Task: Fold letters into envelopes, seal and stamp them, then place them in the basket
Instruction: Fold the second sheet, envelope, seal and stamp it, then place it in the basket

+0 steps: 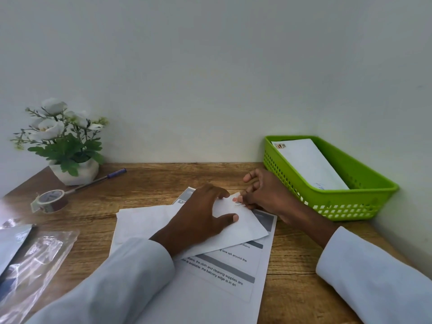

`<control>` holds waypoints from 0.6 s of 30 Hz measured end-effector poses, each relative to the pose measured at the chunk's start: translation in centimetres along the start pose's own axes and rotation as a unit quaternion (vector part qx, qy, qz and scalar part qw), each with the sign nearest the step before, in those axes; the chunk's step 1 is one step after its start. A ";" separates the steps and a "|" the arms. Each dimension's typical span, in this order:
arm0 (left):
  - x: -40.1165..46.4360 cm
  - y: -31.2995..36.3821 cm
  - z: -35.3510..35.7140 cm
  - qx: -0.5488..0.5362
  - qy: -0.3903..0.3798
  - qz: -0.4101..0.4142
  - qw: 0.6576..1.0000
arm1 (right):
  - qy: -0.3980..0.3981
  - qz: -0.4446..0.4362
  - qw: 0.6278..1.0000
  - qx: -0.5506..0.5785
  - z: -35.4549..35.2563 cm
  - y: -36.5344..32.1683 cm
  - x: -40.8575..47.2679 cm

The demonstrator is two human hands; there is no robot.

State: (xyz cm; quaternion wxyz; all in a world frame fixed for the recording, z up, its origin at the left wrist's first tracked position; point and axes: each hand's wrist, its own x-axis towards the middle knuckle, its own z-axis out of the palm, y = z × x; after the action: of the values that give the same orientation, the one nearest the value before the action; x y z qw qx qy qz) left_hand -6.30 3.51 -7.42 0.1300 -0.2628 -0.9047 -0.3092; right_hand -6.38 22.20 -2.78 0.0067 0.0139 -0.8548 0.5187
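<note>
A white envelope (245,226) lies at an angle on top of printed letter sheets (224,274) in the middle of the wooden desk. My left hand (201,220) presses flat on the envelope, fingers spread. My right hand (264,192) has its fingertips pinched at the envelope's far corner, where a small reddish stamp (236,199) shows. The green plastic basket (346,206) stands at the right against the wall, with a stamped white envelope (308,164) inside it.
A roll of tape (50,199) and a pen (98,181) lie at the back left, beside a white pot of artificial flowers (70,148). Clear plastic sleeves (35,260) lie at the left edge. The wall runs close behind the desk.
</note>
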 end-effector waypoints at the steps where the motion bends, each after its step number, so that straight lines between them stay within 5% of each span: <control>1: 0.0 -0.1 0.1 -0.001 -0.001 -0.001 1.000 | 0.003 -0.003 1.000 -0.006 0.0 0.0 0.0; 18: 0.4 -0.4 0.2 0.006 -0.050 -0.002 0.999 | 0.037 -0.076 0.986 -0.142 0.6 0.2 0.1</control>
State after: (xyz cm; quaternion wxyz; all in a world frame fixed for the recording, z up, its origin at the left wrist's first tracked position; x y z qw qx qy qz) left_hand -6.82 3.51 -7.58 0.0851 -0.2757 -0.9122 -0.2908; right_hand -6.45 21.78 -3.23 0.0792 0.0586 -0.9153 0.3905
